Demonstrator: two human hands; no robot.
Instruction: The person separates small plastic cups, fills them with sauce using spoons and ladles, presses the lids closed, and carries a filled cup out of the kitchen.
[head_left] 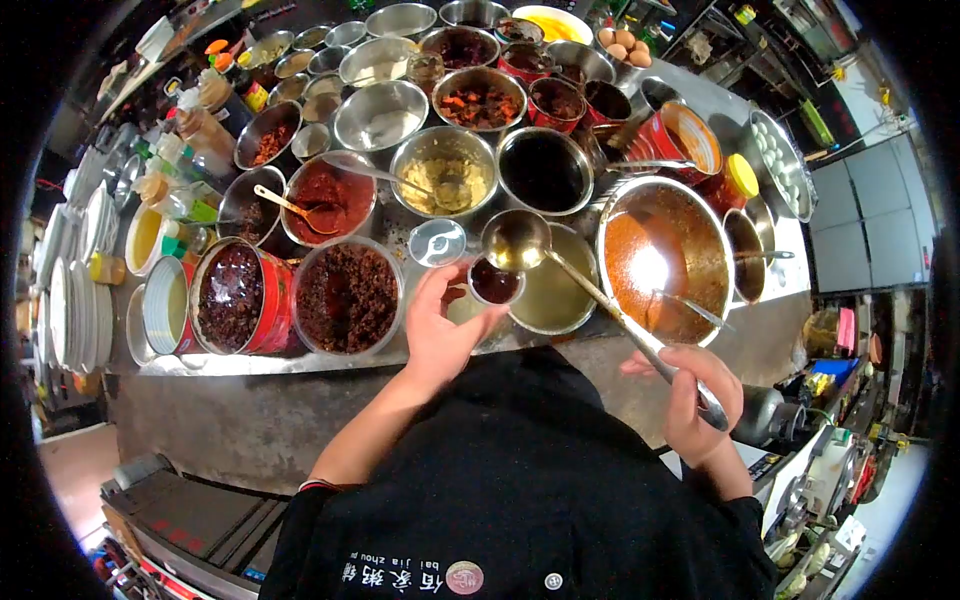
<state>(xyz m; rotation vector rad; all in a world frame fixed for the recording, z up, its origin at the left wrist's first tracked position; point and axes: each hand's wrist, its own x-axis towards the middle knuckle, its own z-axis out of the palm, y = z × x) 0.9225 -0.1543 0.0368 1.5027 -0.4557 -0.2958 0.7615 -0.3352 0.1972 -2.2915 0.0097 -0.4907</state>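
My left hand (447, 325) is curled around a small clear cup (497, 283) with dark sauce in it, thumb on the near side and fingers on the far side. My right hand (700, 397) grips the handle of a metal ladle (517, 240). The ladle's bowl hangs just beyond the cup, over the far left rim of a steel pot (560, 300) of pale liquid. A round clear lid (437, 243) lies beyond my left fingers. Right of the ladle stands a large steel bowl (620, 265) of orange-brown sauce with a utensil in it.
Bowls of chili paste (335, 195), minced garlic (425, 170), dark liquid (545, 172) and dark crumbly sauce (350, 295) crowd the counter. A red tin (275, 300) stands front left, stacked plates (80, 310) at far left. Eggs (622, 45) sit at the back.
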